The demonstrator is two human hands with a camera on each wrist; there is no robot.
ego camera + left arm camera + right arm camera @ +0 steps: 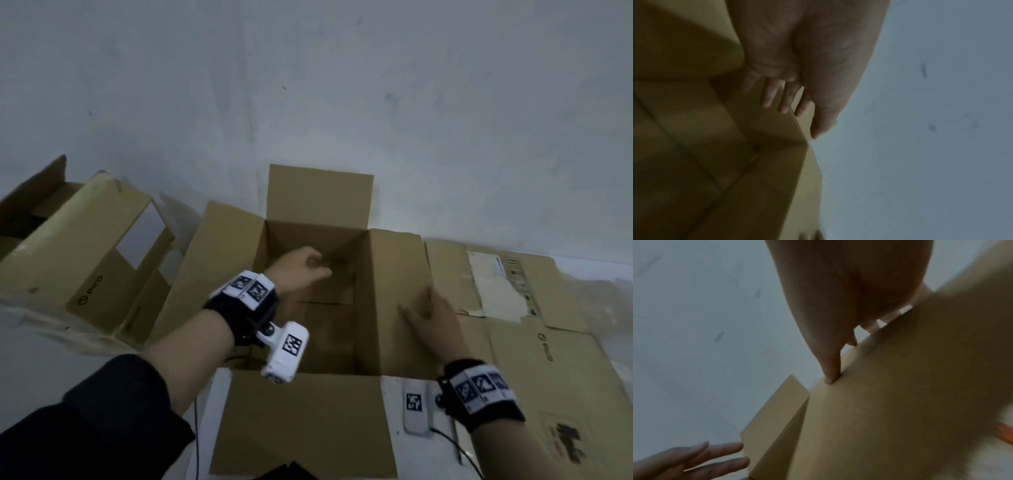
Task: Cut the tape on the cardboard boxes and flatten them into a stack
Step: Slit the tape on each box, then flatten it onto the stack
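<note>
An open brown cardboard box [310, 236] stands in front of me with all its top flaps spread outward. My left hand [301, 270] reaches down inside it near the far wall, fingers [785, 100] relaxed and holding nothing. It also shows in the right wrist view as my left hand [715, 457] with straight fingers. My right hand [428, 315] lies flat on the box's right flap [390, 267], thumb tip [830, 379] pressing on the cardboard [900, 402]. No tape or blade shows in either hand.
Another open-ended cardboard box [85, 257] lies on its side at the left. Flattened cardboard [520, 318] with a torn white label covers the floor at the right. A blurred orange object [1005, 433] lies at the right edge. Grey floor [308, 85] stretches beyond.
</note>
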